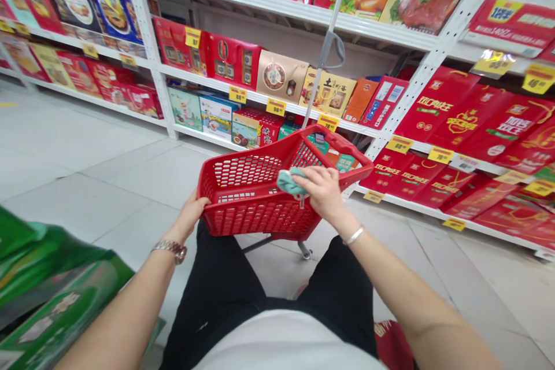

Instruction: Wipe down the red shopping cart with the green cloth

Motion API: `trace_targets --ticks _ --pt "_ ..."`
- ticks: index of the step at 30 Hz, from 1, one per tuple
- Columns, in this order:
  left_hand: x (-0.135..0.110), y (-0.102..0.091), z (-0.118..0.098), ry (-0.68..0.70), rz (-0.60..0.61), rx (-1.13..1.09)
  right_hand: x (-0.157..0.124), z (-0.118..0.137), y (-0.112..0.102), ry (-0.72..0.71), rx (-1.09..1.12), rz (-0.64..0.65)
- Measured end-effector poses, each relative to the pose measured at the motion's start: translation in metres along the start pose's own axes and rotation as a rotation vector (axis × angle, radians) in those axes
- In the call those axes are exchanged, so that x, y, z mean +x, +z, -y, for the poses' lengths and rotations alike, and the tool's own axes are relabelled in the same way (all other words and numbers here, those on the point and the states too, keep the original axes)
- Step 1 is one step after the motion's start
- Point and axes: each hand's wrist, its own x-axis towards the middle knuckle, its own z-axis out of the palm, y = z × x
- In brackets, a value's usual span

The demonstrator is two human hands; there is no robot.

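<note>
A red plastic shopping basket [247, 191] on wheels stands tilted in front of my knees, its grey pull handle [329, 52] rising toward the shelves. My left hand [191, 214] grips the basket's near left corner, fingers curled over the rim. My right hand [318, 188] is closed on a small teal cloth [288, 180] and presses it against the basket's right rim. A watch sits on my left wrist and a bangle on my right.
White store shelves [277, 3] with red gift boxes and yellow price tags run across the back and right. Green boxes [52, 295] lie at lower left. Pale floor tiles [87, 156] stretch to the left.
</note>
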Motion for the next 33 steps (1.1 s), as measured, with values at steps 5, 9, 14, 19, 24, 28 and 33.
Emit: trace_targets --ticks 5,9,14,19,24,28,33 --pt "-0.001 -0.004 0.001 0.036 0.032 -0.012 0.030 0.085 0.044 -0.114 0.173 0.149" --pt "0.001 -0.006 0.001 0.063 0.045 -0.027 0.028 0.101 0.064 -0.109 0.207 0.217" --pt "0.004 -0.005 0.006 0.072 0.050 -0.049 0.003 0.069 0.067 -0.052 0.158 0.176" --pt "0.007 -0.003 0.011 0.063 0.045 -0.065 -0.026 0.018 0.052 -0.029 0.042 0.062" --pt "0.009 -0.003 0.013 0.054 0.040 -0.068 -0.047 -0.036 0.026 -0.003 -0.117 0.029" --pt "0.009 -0.004 0.013 0.058 0.039 -0.069 -0.056 -0.073 0.002 0.014 -0.209 0.015" --pt "0.008 -0.004 0.010 0.087 0.053 -0.078 -0.060 -0.122 -0.024 0.081 -0.339 -0.033"
